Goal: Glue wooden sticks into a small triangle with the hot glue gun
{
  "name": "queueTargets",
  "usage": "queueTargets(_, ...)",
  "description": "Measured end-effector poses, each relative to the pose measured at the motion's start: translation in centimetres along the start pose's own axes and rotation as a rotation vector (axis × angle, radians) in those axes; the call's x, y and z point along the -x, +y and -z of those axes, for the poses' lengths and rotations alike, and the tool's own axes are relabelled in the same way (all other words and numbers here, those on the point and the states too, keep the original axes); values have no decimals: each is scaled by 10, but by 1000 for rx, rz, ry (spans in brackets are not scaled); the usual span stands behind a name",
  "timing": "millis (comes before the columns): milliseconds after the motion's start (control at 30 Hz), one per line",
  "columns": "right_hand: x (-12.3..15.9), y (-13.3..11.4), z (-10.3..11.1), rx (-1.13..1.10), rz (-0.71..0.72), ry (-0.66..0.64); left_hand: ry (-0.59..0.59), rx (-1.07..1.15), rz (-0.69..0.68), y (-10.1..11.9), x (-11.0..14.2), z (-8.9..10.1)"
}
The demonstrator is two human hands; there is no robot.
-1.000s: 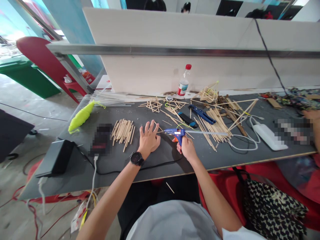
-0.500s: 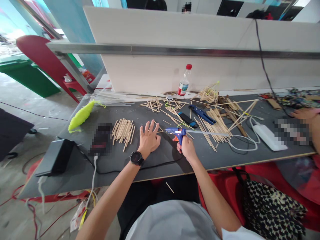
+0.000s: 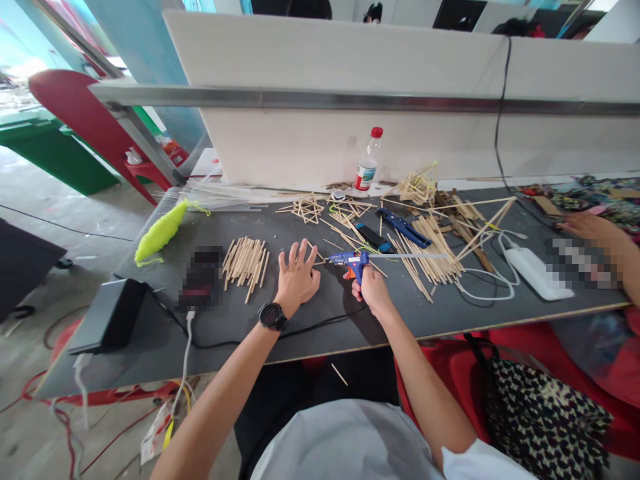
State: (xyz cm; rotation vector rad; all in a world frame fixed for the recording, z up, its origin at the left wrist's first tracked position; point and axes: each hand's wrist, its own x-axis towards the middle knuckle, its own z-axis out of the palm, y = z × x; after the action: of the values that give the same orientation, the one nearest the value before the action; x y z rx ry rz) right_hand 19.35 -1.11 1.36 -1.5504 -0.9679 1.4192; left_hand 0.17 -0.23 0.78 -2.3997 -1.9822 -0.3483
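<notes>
My left hand (image 3: 296, 277) lies palm down on the grey table with its fingers spread. Thin wooden sticks (image 3: 320, 261) show at its fingertips and thumb; whatever is under the palm is hidden. Gripped in my right hand (image 3: 374, 291) is a blue glue gun (image 3: 353, 260), its nozzle pointing left at these sticks, just beside my left fingers. A long, translucent glue stick (image 3: 415, 256) juts from its back. Left of my left hand is a bundle of cut wooden sticks (image 3: 246, 263).
Behind the gun lie a black-and-blue tool (image 3: 375, 238), blue pliers (image 3: 406, 228) and longer sticks (image 3: 437, 250). A bottle (image 3: 367, 163) stands at the back. At left are a yellow-green pouch (image 3: 163, 233) and a black box (image 3: 113, 313). Another person's hand (image 3: 587, 225) rests at right, near a white power strip (image 3: 537, 272).
The glue gun has tilted slightly, its glue stick's rear end now higher. My left hand stays in place. At right the other person's hand and the hanging cable have shifted left.
</notes>
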Motion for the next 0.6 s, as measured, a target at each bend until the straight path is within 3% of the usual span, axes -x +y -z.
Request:
queueTargets(400,10,10,0,67,122,98,-2,5,1,-1,-1,-1)
queueTargets(600,10,12,-2,107,140,71,8,0,-3,0,0,-1)
